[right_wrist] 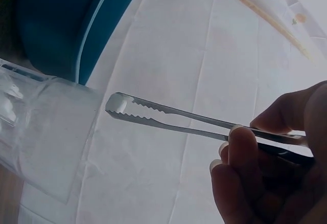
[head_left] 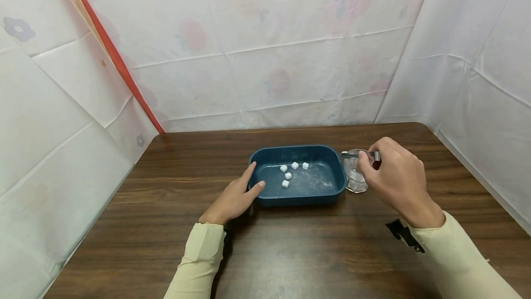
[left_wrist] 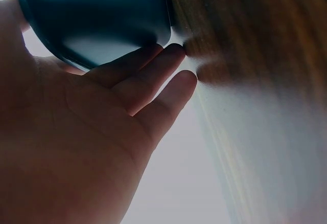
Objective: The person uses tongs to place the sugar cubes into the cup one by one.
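Observation:
My right hand [head_left: 396, 177] pinches metal tongs [right_wrist: 189, 123], whose toothed tips grip a small white cube [right_wrist: 120, 103]. In the head view the tongs reach left over the rim of a clear glass [head_left: 356, 180]; the right wrist view shows white pieces [right_wrist: 7, 106] inside that glass. Left of it stands a dark blue rectangular tray [head_left: 298, 201] holding several white cubes [head_left: 285, 184]. My left hand [head_left: 232, 200] rests at the tray's left end, thumb over the near rim, with fairly straight fingers [left_wrist: 171, 93] against the outer wall.
The brown wooden table [head_left: 166, 220] extends on all sides of the tray. Pale patterned sheeting [head_left: 249, 59] hangs behind the table and at both sides, with a red strip [head_left: 120, 64] at the back left corner.

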Motion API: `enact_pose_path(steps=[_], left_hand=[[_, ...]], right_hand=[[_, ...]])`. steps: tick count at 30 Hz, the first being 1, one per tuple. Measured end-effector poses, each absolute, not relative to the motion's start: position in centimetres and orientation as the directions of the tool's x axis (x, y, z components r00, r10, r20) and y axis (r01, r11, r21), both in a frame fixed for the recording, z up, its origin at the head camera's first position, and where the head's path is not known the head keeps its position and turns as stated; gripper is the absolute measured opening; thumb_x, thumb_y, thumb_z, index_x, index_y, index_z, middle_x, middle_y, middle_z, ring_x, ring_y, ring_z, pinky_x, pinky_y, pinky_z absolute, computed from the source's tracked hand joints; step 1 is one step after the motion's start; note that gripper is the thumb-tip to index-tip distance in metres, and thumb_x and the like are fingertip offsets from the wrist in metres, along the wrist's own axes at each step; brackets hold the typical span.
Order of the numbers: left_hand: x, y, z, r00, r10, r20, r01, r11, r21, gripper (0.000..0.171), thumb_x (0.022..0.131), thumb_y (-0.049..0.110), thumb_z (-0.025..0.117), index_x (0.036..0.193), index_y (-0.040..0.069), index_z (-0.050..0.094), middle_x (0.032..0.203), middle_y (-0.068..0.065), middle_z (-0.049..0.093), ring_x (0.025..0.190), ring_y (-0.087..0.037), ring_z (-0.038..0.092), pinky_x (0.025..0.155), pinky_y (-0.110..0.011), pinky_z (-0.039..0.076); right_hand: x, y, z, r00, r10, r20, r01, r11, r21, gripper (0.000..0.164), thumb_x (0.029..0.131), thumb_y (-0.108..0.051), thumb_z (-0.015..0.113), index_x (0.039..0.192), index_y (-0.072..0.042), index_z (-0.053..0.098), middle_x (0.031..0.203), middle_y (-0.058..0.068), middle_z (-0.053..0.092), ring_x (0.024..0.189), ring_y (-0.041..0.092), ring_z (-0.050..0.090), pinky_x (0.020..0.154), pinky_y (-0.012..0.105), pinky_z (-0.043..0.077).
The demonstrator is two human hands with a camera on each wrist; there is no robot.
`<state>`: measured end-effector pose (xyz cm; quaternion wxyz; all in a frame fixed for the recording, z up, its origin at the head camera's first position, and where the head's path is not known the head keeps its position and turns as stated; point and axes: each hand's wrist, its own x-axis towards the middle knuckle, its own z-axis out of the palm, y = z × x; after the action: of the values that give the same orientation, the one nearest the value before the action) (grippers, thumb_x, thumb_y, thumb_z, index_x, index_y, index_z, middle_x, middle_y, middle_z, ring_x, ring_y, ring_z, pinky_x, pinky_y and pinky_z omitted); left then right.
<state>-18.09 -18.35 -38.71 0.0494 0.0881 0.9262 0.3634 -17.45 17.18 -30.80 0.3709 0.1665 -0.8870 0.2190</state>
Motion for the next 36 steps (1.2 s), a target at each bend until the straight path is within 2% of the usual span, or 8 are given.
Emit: enact_pose_path(steps=[10, 26, 36], left_hand=[[-18.0, -18.3, -38.9, -0.981, 0.190, -0.031, 0.118, 0.719, 0.685, 0.075, 0.102, 0.055, 0.049, 0.163, 0.027, 0.016, 0.162, -0.006, 0.027, 0.145, -0.029, 0.033, 0.113, -0.056, 0.030], [-18.1, -18.6, -38.7, -0.981, 0.194, -0.027, 0.126, 0.729, 0.672, 0.074, 0.103, 0.054, 0.048, 0.163, 0.024, 0.016, 0.162, -0.007, 0.028, 0.145, -0.030, 0.034, 0.114, -0.055, 0.030], [-18.0, -18.6, -38.9, -0.982, 0.184, -0.032, 0.116, 0.733, 0.670, 0.075, 0.102, 0.056, 0.048, 0.163, 0.026, 0.016, 0.162, -0.006, 0.028, 0.145, -0.030, 0.034, 0.113, -0.056, 0.030]], right_hand=[[-17.7, 17.4, -31.0, -0.680, -0.088, 0.728, -0.425, 0.856, -0.294, 0.016, 0.085, -0.015, 0.069, 0.076, -0.006, 0.061, 0.072, 0.007, 0.059, 0.054, 0.020, 0.051, 0.045, 0.038, 0.037], [-18.5, 17.6, -31.2, -0.717, -0.058, 0.695, -0.375, 0.872, -0.314, 0.018, 0.087, -0.018, 0.065, 0.073, -0.008, 0.058, 0.070, 0.005, 0.055, 0.052, 0.022, 0.049, 0.041, 0.042, 0.036], [-18.8, 17.7, -31.5, -0.784, -0.066, 0.617, -0.333, 0.884, -0.328, 0.021, 0.088, -0.019, 0.064, 0.073, -0.007, 0.057, 0.068, 0.005, 0.052, 0.050, 0.022, 0.048, 0.040, 0.040, 0.035]])
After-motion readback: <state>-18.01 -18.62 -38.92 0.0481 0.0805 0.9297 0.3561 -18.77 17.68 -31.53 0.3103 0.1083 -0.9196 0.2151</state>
